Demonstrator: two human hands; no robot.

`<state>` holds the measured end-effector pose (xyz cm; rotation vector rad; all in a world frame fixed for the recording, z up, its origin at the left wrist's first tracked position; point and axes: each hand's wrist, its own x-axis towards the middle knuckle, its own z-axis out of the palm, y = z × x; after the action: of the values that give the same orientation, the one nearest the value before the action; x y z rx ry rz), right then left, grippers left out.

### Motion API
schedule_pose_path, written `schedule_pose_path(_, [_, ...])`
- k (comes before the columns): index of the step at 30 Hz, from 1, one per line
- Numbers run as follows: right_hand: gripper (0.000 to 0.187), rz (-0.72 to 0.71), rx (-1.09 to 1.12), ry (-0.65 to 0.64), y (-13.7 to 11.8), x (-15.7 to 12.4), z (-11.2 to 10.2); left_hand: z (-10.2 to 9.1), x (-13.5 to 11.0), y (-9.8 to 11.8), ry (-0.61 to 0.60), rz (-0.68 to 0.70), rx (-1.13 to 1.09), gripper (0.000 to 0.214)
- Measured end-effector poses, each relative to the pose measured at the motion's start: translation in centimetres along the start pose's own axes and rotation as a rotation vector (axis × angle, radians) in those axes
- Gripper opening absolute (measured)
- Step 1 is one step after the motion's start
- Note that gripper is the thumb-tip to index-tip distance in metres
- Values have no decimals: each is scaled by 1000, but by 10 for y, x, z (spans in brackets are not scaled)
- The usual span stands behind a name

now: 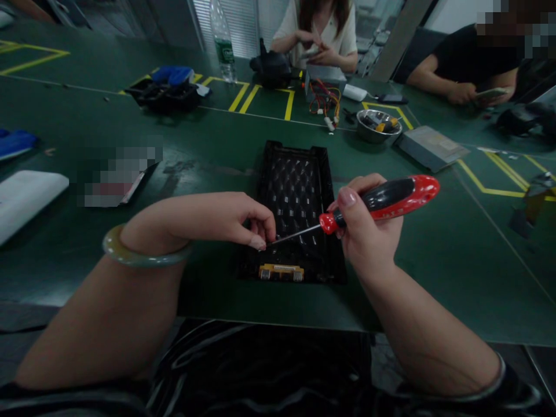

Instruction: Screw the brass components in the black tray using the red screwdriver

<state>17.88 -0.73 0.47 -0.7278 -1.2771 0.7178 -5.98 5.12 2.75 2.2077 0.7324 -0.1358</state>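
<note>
A black plastic casing with a diamond-patterned inside lies lengthwise on the green table in front of me. Along its near end sits a small yellow-edged circuit board with metal ports. My right hand is wrapped round the red and black handle of a screwdriver. The thin shaft slants down to the left over the casing. Its tip meets the fingertips of my left hand, which are pinched together above the casing's near left part. Whatever lies between those fingertips is too small to make out.
Beyond the casing stand a metal bowl of tools, a power supply box with loose wires and a flat metal cover. A plastic bottle and a black tray are at the back left. Two people sit across the table.
</note>
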Motion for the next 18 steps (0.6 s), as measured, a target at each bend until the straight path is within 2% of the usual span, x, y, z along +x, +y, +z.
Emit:
schedule_pose_path(4, [20, -66, -3, 22, 0, 3, -3, 9, 6, 2, 10, 59, 191, 9])
schedule_pose_path(8, [20, -11, -61, -81, -4, 2, -4, 15, 10, 5, 46, 62, 225, 10])
schedule_pose_path(13, [23, 37, -153, -188, -10, -4, 0, 14, 8, 6, 65, 26, 211, 10])
schedule_pose_path(15, [23, 51, -157, -171, -9, -5, 0, 12, 7, 7, 57, 11, 203, 11])
schedule_pose_path(18, [24, 87, -107, -72, -5, -3, -1, 11, 7, 10, 36, 12, 170, 15])
